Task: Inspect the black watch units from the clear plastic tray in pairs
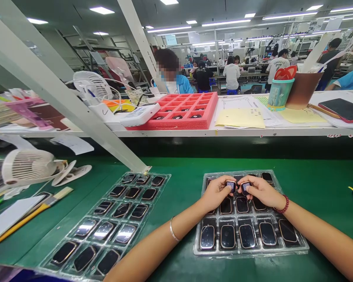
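Note:
My left hand (217, 192) is closed on a smartwatch case (230, 185) that shows a printed code on its face. A second smartwatch case (246, 187), also with a code, sits between the fingers of my right hand (261, 191). The two cases are close together, above the back part of a clear plastic tray (304, 247). That tray holds rows of dark, gold-rimmed watch cases, such as one at the front (247, 235); my hands hide some of the back ones. To the left lies another clear tray (85, 219) filled with similar cases.
A white fan (31, 167), a brush (60, 196) and a white board (14, 217) lie at the left. A slanted metal post (85, 111) meets the green bench. On the shelf above stand a red foam tray (191, 113), cups (281, 94) and a phone (344, 107). People work behind.

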Available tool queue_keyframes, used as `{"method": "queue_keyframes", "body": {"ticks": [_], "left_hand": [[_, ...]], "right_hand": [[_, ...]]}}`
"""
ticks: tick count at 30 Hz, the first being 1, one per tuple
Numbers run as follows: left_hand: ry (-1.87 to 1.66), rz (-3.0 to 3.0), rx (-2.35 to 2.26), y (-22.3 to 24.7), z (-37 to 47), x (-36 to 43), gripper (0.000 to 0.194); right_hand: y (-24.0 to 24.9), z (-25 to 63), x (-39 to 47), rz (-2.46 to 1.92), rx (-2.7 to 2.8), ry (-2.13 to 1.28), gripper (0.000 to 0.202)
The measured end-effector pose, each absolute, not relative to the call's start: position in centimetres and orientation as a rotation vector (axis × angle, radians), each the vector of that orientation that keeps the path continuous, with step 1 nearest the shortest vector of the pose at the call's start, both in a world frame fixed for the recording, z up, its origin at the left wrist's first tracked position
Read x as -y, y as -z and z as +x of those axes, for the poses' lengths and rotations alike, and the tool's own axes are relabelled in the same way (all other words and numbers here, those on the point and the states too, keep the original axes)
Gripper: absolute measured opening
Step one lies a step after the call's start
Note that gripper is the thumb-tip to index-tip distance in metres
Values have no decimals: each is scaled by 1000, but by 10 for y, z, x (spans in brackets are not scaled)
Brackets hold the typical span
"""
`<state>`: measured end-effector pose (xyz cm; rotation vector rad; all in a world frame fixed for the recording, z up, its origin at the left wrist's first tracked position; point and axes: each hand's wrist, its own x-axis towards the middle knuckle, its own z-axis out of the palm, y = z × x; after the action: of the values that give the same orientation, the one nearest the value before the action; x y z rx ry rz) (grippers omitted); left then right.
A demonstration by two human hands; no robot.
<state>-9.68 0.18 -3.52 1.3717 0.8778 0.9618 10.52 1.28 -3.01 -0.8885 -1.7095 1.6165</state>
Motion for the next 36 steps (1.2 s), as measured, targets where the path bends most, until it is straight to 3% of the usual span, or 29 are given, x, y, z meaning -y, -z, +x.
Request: {"method": "queue_keyframes", "body": {"ticks": [20,24,29,36], "left_hand": [[-942,1403,-867,35,-99,-1,29],[-944,1405,-910,33,-98,-1,28],[-988,1445,-938,36,-98,-2,41],[-954,1432,-962,37,-100,-3,30]], "right_hand": [[34,109,-17,-835,1731,-1620,33],[33,107,-15,-837,1787,-1569,23],[28,106,-13,-778,1790,-1567,37],[31,107,-14,-883,1820,-1556,22]]}}
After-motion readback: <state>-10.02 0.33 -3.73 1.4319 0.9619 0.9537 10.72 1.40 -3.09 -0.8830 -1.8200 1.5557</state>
